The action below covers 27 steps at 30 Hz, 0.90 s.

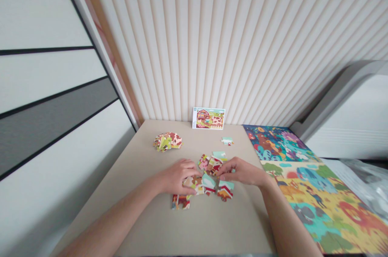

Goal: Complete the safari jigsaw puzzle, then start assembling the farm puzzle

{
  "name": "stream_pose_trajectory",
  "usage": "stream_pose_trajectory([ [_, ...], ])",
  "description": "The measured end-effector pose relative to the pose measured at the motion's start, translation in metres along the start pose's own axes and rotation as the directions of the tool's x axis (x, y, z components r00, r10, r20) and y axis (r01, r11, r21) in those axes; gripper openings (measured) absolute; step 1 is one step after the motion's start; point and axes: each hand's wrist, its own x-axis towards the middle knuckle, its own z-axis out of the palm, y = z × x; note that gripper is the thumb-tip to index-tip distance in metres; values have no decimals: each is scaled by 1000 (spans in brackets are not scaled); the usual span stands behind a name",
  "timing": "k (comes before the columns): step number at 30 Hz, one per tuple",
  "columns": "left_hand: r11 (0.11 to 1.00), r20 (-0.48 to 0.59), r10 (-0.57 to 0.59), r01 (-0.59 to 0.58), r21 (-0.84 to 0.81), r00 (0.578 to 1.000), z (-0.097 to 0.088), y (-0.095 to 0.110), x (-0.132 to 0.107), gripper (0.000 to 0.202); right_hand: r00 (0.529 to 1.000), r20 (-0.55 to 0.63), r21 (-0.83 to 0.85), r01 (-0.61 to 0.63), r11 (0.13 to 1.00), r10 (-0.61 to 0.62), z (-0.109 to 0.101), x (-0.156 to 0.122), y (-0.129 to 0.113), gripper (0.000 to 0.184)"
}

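My left hand [185, 177] lies over several loose jigsaw puzzle pieces [198, 189], its thumb and fingers apart and partly covering them. My right hand [239, 171] is closed in a pinch at the edge of a red-and-white puzzle piece [215, 163]; its fingers hide part of it. Between the hands is a pale blue puzzle piece [207, 181]. Just below my right hand sits a puzzle piece with a red and white roof [225, 190]. Near my left thumb, a dark red puzzle piece [181, 201] lies flat on the table.
A pile of puzzle pieces [168, 141] is at the back left of the table [133, 216]. One pale blue piece [227, 140] lies at the back right. A farm picture card [209, 118] leans against the pleated wall. Two colourful animal pictures [327, 204] cover the right side.
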Motion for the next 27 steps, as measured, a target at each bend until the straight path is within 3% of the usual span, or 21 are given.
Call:
stream_pose_trajectory([
  [2,1000,-4,-2,2,-18,1000,0,-1,1,45,989,-141,-34,-41,999,35,-1,1,3,39],
  [4,1000,-6,1,-2,-29,1000,1,-2,1,37,947,-314,-85,-98,992,67,-2,3,10,39],
  [6,999,-10,5,-5,-35,1000,1,-3,0,29,912,-407,-157,-125,980,52,-3,6,16,35],
  [10,996,-27,-40,38,-76,999,-2,-5,-2,23,934,-358,-348,-134,928,1,-2,9,23,24],
  [15,975,-16,-110,104,-194,994,-7,-6,-4,24,940,-342,-480,-172,861,-3,1,10,25,30],
  [21,949,39,-216,219,-225,976,-12,-16,-7,37,934,-354,-321,-165,933,44,-2,9,27,24],
  [27,951,92,-197,213,-225,976,-23,-24,-13,37,885,-465,-197,-65,978,-35,-2,8,16,22],
])
